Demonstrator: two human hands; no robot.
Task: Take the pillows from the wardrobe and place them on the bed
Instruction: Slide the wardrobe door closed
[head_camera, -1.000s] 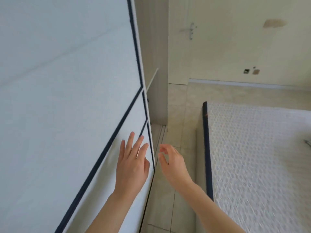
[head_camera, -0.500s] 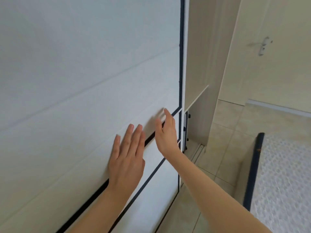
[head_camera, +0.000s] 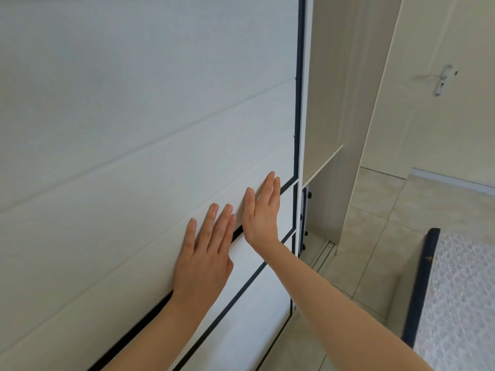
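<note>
A white sliding wardrobe door [head_camera: 134, 116] with dark trim fills the left of the head view. Both my hands lie flat against it with fingers stretched out. My left hand [head_camera: 205, 259] presses the panel over a dark band. My right hand [head_camera: 262, 212] rests a little higher and further right, near the door's right edge. Right of the door, a narrow strip of the wardrobe's inside [head_camera: 325, 103] shows with one shelf [head_camera: 322, 167]. No pillows are in sight. A corner of the bed's white quilted mattress [head_camera: 460, 303] with dark edging sits at the lower right.
A beige tiled floor [head_camera: 375, 231] runs between wardrobe and bed. A cream room door with a metal handle [head_camera: 443, 80] stands at the far right. The sliding door's floor track [head_camera: 324, 253] shows beneath the open gap.
My view has swung left toward the wardrobe. My right hand moved from the air beside the door onto the panel, and the gap at the door's right edge looks wider.
</note>
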